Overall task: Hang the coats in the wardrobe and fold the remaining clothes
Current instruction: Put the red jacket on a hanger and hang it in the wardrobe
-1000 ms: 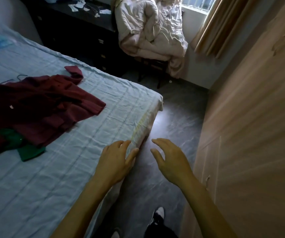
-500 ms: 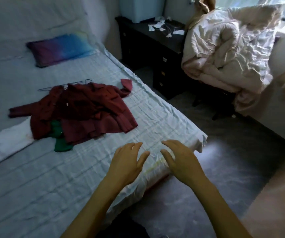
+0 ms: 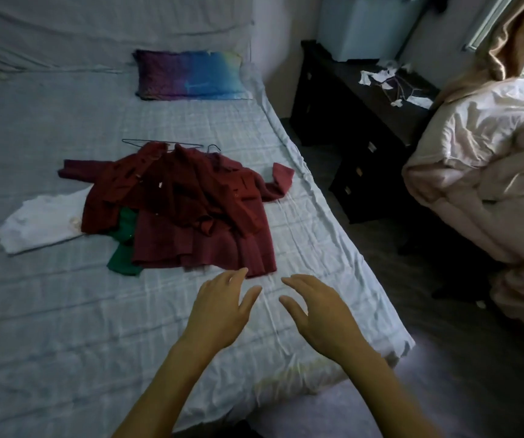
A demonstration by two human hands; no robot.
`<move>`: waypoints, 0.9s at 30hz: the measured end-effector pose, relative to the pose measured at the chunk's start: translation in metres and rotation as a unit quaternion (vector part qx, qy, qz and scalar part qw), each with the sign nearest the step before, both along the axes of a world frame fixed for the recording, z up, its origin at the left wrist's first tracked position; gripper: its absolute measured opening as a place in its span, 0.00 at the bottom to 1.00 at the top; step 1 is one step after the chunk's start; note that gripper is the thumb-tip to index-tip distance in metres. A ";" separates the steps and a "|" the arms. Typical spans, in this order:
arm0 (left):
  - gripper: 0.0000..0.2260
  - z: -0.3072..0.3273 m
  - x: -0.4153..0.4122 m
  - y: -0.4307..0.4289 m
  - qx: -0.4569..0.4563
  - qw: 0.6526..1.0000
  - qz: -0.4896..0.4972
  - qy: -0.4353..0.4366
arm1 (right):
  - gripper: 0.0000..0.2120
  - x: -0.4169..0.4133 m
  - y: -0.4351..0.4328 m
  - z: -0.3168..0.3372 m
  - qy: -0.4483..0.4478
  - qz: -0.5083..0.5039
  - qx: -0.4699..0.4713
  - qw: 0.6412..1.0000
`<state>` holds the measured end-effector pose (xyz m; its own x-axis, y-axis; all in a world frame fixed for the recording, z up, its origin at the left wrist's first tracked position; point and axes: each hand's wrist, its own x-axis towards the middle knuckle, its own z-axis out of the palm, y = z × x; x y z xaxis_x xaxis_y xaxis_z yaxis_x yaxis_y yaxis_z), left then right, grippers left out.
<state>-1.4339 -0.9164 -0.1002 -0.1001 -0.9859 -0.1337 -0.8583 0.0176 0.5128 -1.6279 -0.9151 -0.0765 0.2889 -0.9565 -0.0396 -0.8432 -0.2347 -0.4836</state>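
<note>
A heap of dark red coats (image 3: 191, 203) lies in the middle of the bed (image 3: 64, 327), with thin wire hangers (image 3: 162, 142) showing at its far edge. Under the heap a green garment (image 3: 124, 248) sticks out toward me, and a white garment (image 3: 42, 222) lies to its left. My left hand (image 3: 222, 311) hovers open over the sheet, fingertips just short of the red heap's near hem. Beside it my right hand (image 3: 317, 314) is open too, fingers spread, holding nothing.
A blue and purple pillow (image 3: 188, 74) lies at the head of the bed. Right of the bed stands a dark chest of drawers (image 3: 358, 137) with scraps on top. A crumpled pale duvet (image 3: 488, 184) is piled on a chair by the curtain. Dark floor runs between.
The view has swung left from the wardrobe side onto the bed. Both hands have come forward over the sheet, closer to the red heap. They stay open.
</note>
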 end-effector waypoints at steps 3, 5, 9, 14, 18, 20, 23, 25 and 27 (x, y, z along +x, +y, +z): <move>0.40 -0.002 0.002 -0.035 -0.009 1.000 0.026 0.004 | 0.23 -0.005 -0.047 0.001 0.013 0.020 -0.004 1.000; 0.39 -0.002 0.005 -0.053 -0.015 0.999 0.042 0.009 | 0.20 -0.006 -0.074 0.000 0.012 0.029 -0.014 0.999; 0.31 -0.005 0.010 -0.087 -0.013 0.998 0.067 0.006 | 0.22 0.000 -0.125 -0.006 0.006 0.058 -0.010 0.998; 0.38 -0.011 0.007 -0.132 -0.019 0.995 0.097 -0.028 | 0.21 0.000 -0.187 -0.028 -0.024 0.093 0.010 0.995; 0.35 -0.016 -0.004 -0.174 -0.021 0.990 0.124 -0.062 | 0.22 -0.009 -0.244 -0.042 -0.048 0.119 0.019 0.992; 0.34 -0.022 -0.011 -0.198 -0.011 0.987 0.133 -0.087 | 0.22 -0.011 -0.272 -0.051 -0.050 0.138 0.024 0.989; 0.34 -0.032 -0.016 -0.235 0.011 0.985 0.139 -0.105 | 0.21 -0.006 -0.312 -0.069 -0.054 0.147 0.044 0.987; 0.32 -0.042 -0.013 -0.256 0.023 0.984 0.136 -0.117 | 0.20 0.002 -0.335 -0.084 -0.056 0.152 0.058 0.985; 0.28 -0.057 -0.004 -0.276 0.038 0.983 0.133 -0.125 | 0.21 0.013 -0.354 -0.101 -0.050 0.157 0.068 0.984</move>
<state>-1.4379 -1.1923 -0.1573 0.2041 -0.9591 -0.1960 -0.9266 -0.2539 0.2773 -1.6145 -1.2695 -0.1778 0.5788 -0.8070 -0.1169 -0.6855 -0.4039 -0.6058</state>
